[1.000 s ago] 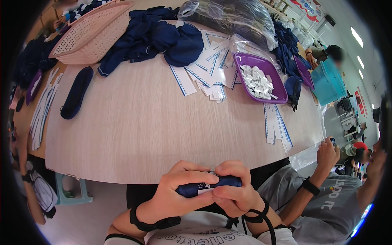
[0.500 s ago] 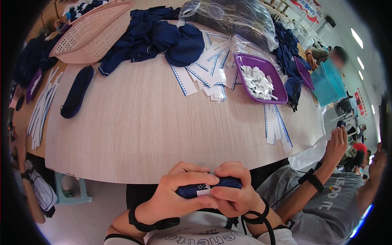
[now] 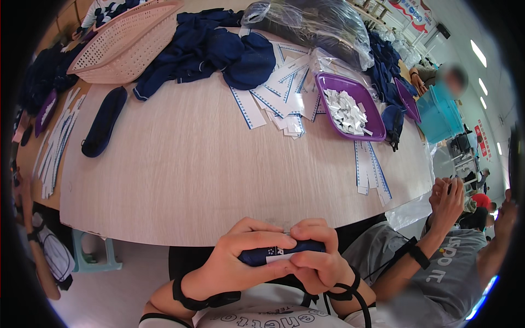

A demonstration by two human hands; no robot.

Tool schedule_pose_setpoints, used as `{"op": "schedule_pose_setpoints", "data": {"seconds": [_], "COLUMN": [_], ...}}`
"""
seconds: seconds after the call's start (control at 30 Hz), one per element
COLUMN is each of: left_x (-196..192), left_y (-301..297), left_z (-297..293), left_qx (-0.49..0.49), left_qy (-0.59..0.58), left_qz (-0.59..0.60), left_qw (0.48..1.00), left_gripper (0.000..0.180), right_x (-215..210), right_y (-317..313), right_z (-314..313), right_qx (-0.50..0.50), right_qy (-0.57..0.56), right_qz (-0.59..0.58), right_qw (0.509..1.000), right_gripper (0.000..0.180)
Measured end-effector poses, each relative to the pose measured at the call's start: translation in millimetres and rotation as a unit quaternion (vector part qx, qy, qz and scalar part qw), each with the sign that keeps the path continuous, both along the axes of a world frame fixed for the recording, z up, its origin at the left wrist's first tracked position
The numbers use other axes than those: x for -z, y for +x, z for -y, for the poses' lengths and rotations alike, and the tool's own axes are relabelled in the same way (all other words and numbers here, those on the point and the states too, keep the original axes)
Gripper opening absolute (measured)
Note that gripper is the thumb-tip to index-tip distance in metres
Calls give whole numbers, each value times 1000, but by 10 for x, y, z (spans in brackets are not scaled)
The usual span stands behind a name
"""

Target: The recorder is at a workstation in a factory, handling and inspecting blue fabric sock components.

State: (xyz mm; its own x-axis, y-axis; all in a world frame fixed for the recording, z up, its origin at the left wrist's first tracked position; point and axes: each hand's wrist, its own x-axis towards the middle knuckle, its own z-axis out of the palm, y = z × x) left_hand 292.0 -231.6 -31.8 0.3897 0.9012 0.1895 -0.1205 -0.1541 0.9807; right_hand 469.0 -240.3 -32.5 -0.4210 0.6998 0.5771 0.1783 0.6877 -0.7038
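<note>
Close to my body, at the table's near edge, both hands grip a small navy fabric roll (image 3: 252, 256) lying crosswise. My left hand (image 3: 232, 261) wraps its left end, fingers over the top. Around the right end my right hand (image 3: 321, 263) is closed, with its fingers and thumb pinching near the middle. A white strip (image 3: 280, 257) sticks out along the front of the roll, beside a small white print. The underside of the roll is hidden by my palms. On the table at left lies a long navy fabric piece (image 3: 105, 122), apart from my hands.
A purple tray (image 3: 358, 136) holds many small white tags. White paper strips with blue marks (image 3: 249, 109) lie by it. Navy garments (image 3: 208, 52), a pink basket (image 3: 117, 54) and a clear plastic bag (image 3: 311, 27) fill the far side. At right sits a co-worker in a grey shirt (image 3: 437, 273).
My hands keep their hold on the roll, with only a slight shift of fingers and strip. At right, the co-worker's hands have come together and lower.
</note>
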Motion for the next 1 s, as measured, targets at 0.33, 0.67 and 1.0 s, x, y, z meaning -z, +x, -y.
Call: {"op": "schedule_pose_setpoints", "data": {"seconds": [0.33, 0.67, 1.0], "left_x": [-12, -55, -90], "left_y": [12, 30, -16], "left_z": [11, 41, 3], "left_qx": [-13, -18, -31], "left_qy": [10, 3, 22], "left_qz": [34, 53, 70], "left_qw": [999, 998, 997], "left_gripper": [32, 31, 27], "right_x": [-29, -187, -940], "right_y": [-29, 103, 622], "right_z": [6, 32, 35], "right_qx": [14, -33, -630], "right_qy": [18, -29, -121], "right_qz": [-1, -25, -119], "right_qw": [1000, 999, 758], "right_gripper": [27, 21, 13]}}
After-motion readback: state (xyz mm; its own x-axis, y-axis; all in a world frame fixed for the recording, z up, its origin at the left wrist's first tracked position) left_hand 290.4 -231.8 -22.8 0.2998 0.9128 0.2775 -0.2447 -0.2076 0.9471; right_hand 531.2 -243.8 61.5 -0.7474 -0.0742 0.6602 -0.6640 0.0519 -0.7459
